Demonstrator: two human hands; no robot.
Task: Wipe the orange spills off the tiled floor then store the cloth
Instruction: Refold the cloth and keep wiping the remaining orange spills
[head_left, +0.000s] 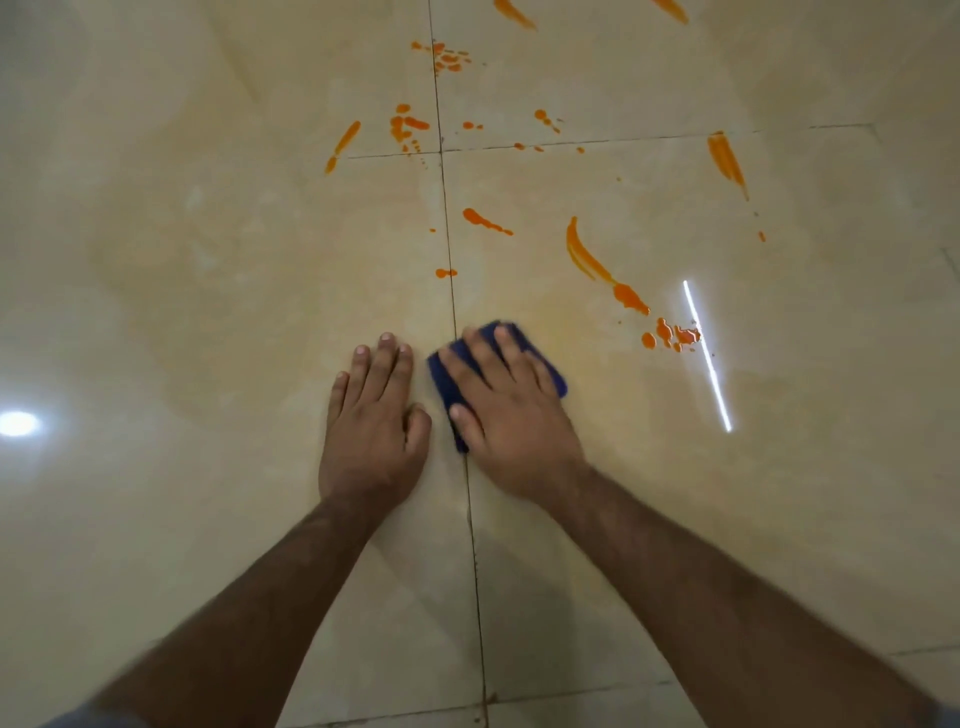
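Fingers of our right hand lie spread and flat, pressing the folded dark-blue cloth against the glossy beige tiled floor; they pin it from above and do not curl round it. Our left hand rests palm-down on bare tile just beside it at nine o'clock, fingers together and extended, holding nothing, and we judge it to be a brace.

Going largest to smallest: the floor fills the view, polished enough to mirror a bright strip light at three o'clock and a round lamp at nine. A dark grout line runs from twelve to six between our hands. Orange spills scatter from twelve round to two o'clock, with a long streak and pooled drops near the cloth at two and fine specks further out.

We judge the cloth soft, light and limp, gliding easily on wet glaze, so flat palm pressure should control it; for storing, we would pinch a free edge at one o'clock. Most spills remain, and no storage place is in view.
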